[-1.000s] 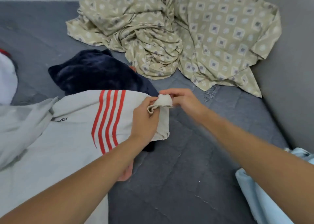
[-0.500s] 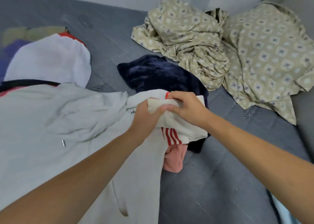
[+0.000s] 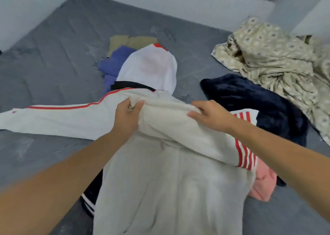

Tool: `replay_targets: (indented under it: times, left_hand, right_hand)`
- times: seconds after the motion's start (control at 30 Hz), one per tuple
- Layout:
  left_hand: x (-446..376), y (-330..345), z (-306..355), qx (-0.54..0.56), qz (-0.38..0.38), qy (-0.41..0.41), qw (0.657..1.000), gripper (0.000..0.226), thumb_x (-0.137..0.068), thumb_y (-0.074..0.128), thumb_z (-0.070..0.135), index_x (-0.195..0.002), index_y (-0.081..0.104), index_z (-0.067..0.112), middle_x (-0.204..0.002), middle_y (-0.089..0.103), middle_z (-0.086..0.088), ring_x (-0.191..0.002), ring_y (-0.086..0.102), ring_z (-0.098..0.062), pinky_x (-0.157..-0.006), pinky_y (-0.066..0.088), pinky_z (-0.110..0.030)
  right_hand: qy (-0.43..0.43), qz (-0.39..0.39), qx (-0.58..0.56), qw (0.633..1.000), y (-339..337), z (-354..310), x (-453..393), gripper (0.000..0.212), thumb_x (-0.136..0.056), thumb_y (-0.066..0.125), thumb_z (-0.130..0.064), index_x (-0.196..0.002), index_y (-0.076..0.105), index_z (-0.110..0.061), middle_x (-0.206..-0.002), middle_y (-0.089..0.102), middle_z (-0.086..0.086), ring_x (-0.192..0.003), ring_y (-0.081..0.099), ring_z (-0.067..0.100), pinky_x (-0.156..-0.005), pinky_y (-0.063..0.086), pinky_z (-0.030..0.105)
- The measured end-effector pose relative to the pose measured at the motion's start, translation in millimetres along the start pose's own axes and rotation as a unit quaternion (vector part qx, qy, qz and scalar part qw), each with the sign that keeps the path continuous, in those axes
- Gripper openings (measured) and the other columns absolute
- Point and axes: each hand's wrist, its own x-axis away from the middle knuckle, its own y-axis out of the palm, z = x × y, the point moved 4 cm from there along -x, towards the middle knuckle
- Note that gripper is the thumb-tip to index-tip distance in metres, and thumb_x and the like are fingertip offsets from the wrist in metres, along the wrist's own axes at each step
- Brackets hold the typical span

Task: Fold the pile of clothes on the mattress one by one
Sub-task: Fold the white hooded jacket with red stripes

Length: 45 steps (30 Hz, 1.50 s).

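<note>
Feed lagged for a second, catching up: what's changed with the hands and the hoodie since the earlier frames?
Both hands let go of the sleeve cuff they pinched together. The left hand and right hand now grip the hoodie apart, near its shoulders, with the striped sleeve folded across the body. The other sleeve lies spread out leftward. The navy garment and patterned sheet stay put.

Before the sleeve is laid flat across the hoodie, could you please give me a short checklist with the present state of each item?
1. Left hand grips the sleeve: ok.
2. Right hand pinches the sleeve: ok.
3. Other sleeve spread flat: ok.
4. Hood lies flat: ok.
5. Hoodie on bare mattress: not ok, pink garment and navy garment underneath.
6. Hem straight: cannot tell.
</note>
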Motion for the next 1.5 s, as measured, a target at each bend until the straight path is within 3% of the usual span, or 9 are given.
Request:
replay_targets:
  times: [0.2, 0.5, 0.63, 0.83, 0.97, 1.07, 1.2, 1.37, 1.5]
  left_hand:
    - [-48, -161, -57, -0.037, 0.076, -0.019, 0.996, 0.020, -0.102, 0.062, 0.026, -0.102, 0.070, 0.008, -0.092, 0.071, -0.002, -0.084, 0.063, -0.015, -0.081, 0.052, -0.037]
    - [-116, -353, -153, -0.121, 0.151, -0.054, 0.980, 0.042, -0.103, 0.059, 0.031, -0.076, 0.047, 0.001, -0.068, 0.042, -0.002, -0.062, 0.036, -0.014, -0.056, 0.032, -0.027]
    - [-132, -414, -185, -0.147, 0.166, -0.061, 0.973, 0.042, -0.101, 0.056, 0.038, -0.079, 0.054, 0.003, -0.070, 0.051, -0.002, -0.065, 0.041, -0.012, -0.062, 0.040, -0.045]
    - [-136, -450, -203, -0.246, 0.166, -0.084, 0.951, 0.044, -0.107, 0.052, 0.031, -0.068, 0.035, 0.017, -0.064, 0.039, 0.004, -0.069, 0.040, -0.021, -0.064, 0.026, -0.035]
    - [-132, -445, -199, -0.398, 0.136, -0.088, 0.903, 0.014, -0.102, 0.053, 0.024, -0.096, 0.056, 0.012, -0.098, 0.060, -0.013, -0.100, 0.057, -0.037, -0.078, 0.044, -0.046]
    - [-136, -411, -174, -0.512, 0.096, 0.002, 0.853, 0.042, -0.085, 0.062, 0.006, -0.125, 0.051, 0.007, -0.122, 0.050, -0.021, -0.115, 0.046, -0.041, -0.087, 0.042, -0.052]
    - [-139, -318, -138, -0.446, -0.066, 0.133, 0.883, 0.036, -0.095, 0.062, 0.025, -0.129, 0.058, 0.013, -0.122, 0.054, -0.009, -0.117, 0.049, -0.033, -0.095, 0.043, -0.047]
    - [-138, -203, -119, -0.308, -0.252, 0.067, 0.915, 0.040, -0.102, 0.059, 0.046, -0.133, 0.062, 0.021, -0.128, 0.062, -0.001, -0.122, 0.054, -0.021, -0.104, 0.042, -0.040]
    - [-142, -167, -121, -0.311, -0.256, 0.045, 0.914, 0.030, -0.106, 0.051, 0.042, -0.115, 0.066, 0.018, -0.113, 0.068, -0.003, -0.106, 0.061, -0.027, -0.087, 0.044, -0.037]
  right_hand:
    - [-0.073, 0.016, 0.004, 0.997, 72, -128, -112, 0.033, -0.103, 0.060, -0.041, -0.076, 0.041, -0.036, -0.068, 0.046, -0.012, -0.073, 0.047, 0.019, -0.069, 0.039, 0.038]
    - [-0.127, -0.007, 0.077, 0.989, 191, -270, -255, 0.028, -0.107, 0.051, -0.042, -0.084, 0.044, -0.027, -0.092, 0.070, 0.011, -0.089, 0.062, 0.040, -0.066, 0.028, 0.038]
    - [-0.145, -0.024, 0.110, 0.983, 234, -321, -294, 0.028, -0.107, 0.050, -0.044, -0.091, 0.057, -0.022, -0.100, 0.072, 0.017, -0.096, 0.064, 0.044, -0.069, 0.036, 0.042]
    - [-0.135, -0.041, 0.152, 0.978, 266, -352, -311, 0.032, -0.107, 0.048, -0.045, -0.105, 0.063, -0.017, -0.110, 0.072, 0.016, -0.104, 0.064, 0.042, -0.077, 0.042, 0.043]
    - [-0.091, -0.082, 0.147, 0.982, 252, -342, -300, 0.035, -0.101, 0.052, -0.055, -0.100, 0.057, -0.020, -0.098, 0.068, 0.008, -0.091, 0.058, 0.034, -0.072, 0.036, 0.038]
    - [-0.062, -0.114, 0.171, 0.977, 228, -314, -284, 0.028, -0.095, 0.060, -0.049, -0.108, 0.058, -0.024, -0.102, 0.067, 0.004, -0.095, 0.059, 0.032, -0.077, 0.041, 0.037]
    - [-0.037, -0.141, 0.205, 0.968, 193, -274, -264, 0.033, -0.091, 0.061, -0.044, -0.118, 0.060, -0.025, -0.116, 0.069, 0.010, -0.107, 0.063, 0.036, -0.081, 0.044, 0.038]
    - [0.015, -0.161, 0.222, 0.962, 149, -216, -243, 0.041, -0.094, 0.058, -0.040, -0.130, 0.063, -0.021, -0.122, 0.068, 0.009, -0.108, 0.064, 0.032, -0.081, 0.044, 0.034]
    - [0.061, -0.158, 0.215, 0.962, 119, -165, -222, 0.038, -0.101, 0.054, -0.031, -0.136, 0.061, -0.019, -0.134, 0.065, 0.007, -0.120, 0.059, 0.031, -0.097, 0.047, 0.037]
